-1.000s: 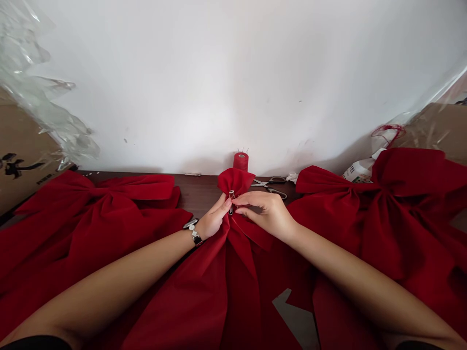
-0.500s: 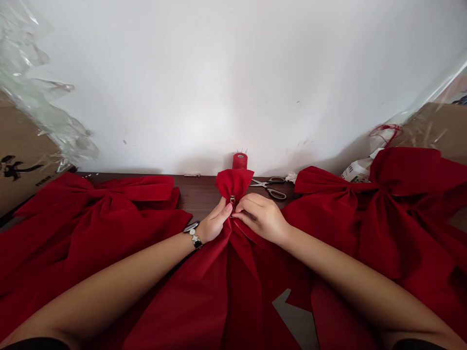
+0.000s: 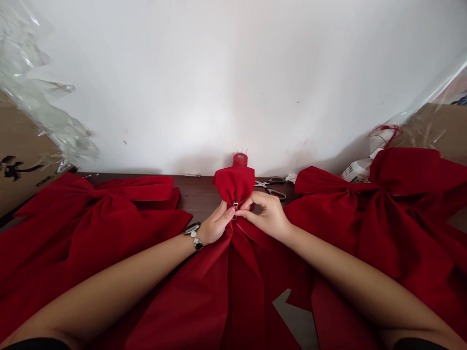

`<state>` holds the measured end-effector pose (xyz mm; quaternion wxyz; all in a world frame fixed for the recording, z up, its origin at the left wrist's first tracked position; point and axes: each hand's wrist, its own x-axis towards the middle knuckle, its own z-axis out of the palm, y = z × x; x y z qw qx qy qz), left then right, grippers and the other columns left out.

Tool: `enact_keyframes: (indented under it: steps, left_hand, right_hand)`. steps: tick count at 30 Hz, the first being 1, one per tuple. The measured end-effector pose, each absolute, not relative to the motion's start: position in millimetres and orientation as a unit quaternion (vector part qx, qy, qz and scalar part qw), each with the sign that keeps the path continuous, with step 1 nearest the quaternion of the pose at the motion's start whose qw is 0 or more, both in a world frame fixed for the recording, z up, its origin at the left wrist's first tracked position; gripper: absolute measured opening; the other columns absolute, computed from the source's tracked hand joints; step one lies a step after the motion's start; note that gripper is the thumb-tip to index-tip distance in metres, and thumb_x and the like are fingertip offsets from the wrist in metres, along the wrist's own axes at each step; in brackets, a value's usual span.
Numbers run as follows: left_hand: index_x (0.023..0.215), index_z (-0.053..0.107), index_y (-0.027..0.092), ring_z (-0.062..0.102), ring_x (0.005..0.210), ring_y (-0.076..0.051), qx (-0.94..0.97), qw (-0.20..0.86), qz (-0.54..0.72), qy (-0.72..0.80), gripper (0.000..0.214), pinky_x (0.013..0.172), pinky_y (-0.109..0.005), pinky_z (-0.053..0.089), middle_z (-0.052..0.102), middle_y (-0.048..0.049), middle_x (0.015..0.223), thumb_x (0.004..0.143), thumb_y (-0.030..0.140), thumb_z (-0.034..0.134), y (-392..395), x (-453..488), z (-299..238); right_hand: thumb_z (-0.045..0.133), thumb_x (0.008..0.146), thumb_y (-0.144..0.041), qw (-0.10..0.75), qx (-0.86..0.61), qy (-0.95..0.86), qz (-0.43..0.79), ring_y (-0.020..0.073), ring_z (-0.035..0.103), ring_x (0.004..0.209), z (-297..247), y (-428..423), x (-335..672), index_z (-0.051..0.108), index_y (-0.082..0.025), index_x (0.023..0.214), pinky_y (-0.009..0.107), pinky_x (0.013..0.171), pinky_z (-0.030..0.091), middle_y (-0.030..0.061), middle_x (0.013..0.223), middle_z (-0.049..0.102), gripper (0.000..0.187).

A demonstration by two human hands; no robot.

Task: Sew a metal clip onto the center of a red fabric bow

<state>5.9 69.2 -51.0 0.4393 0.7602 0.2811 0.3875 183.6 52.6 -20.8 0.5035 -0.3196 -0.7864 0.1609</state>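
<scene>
A long piece of red cloth [image 3: 226, 282] runs from the bottom of the view up to a gathered neck, with a puffed end [image 3: 234, 183] above it. My left hand [image 3: 216, 225], with a watch on its wrist, pinches the gathered neck from the left. My right hand [image 3: 265, 214] pinches it from the right. A small metal clip [image 3: 235, 206] sits on the cloth between the fingertips of both hands.
Finished red bows lie at the left [image 3: 91, 214] and the right [image 3: 386, 204] on the dark wooden table [image 3: 197, 192]. A red thread spool [image 3: 240, 159] and scissors [image 3: 272, 187] sit by the white wall. Cardboard boxes with clear plastic stand at both sides.
Both hands have drawn a little closer to me and tightened on the gathered neck. The puffed end of the cloth has bunched up rounder above the clip.
</scene>
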Motion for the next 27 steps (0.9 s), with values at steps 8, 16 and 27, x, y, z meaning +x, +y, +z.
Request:
enact_keyframes:
  steps: [8, 16, 27]
  left_hand:
    - [0.141, 0.043, 0.017, 0.041, 0.134, -0.027, 0.767, 0.445, 0.385, 0.256, 0.064, 0.116, -0.037, 0.026, 0.056, -0.0117, 0.135, 0.095, 0.059, 0.031, 69, 5, -52]
    - [0.121, 0.053, 0.013, 0.057, 0.092, -0.021, 0.727, 0.535, 0.357, 0.239, 0.056, 0.093, -0.036, 0.044, 0.063, -0.0109, 0.102, 0.093, 0.060, 0.037, 71, 4, -56]
    - [0.108, 0.058, 0.015, 0.053, 0.082, -0.016, 0.656, 0.640, 0.345, 0.202, 0.040, 0.086, -0.032, 0.042, 0.058, -0.0053, 0.088, 0.095, 0.050, 0.043, 75, 6, -62]
  right_hand:
    - [0.084, 0.061, -0.042, 0.462, -0.327, -0.687, 0.456, 0.0080, 0.051, 0.058, -22, 70, 194, 0.056, -0.014, 0.075, 0.020, 0.057, 0.045, -0.0018, 0.067, 0.056, 0.042]
    - [0.073, 0.074, -0.037, 0.421, -0.254, -0.680, 0.544, 0.0050, 0.046, 0.046, -6, 79, 207, 0.053, -0.014, 0.074, 0.017, 0.044, 0.037, -0.0033, 0.056, 0.054, 0.030]
    - [0.068, 0.070, -0.031, 0.436, -0.317, -0.618, 0.571, 0.0039, 0.041, 0.040, -10, 77, 200, 0.057, -0.013, 0.065, 0.015, 0.039, 0.030, -0.0038, 0.047, 0.052, 0.022]
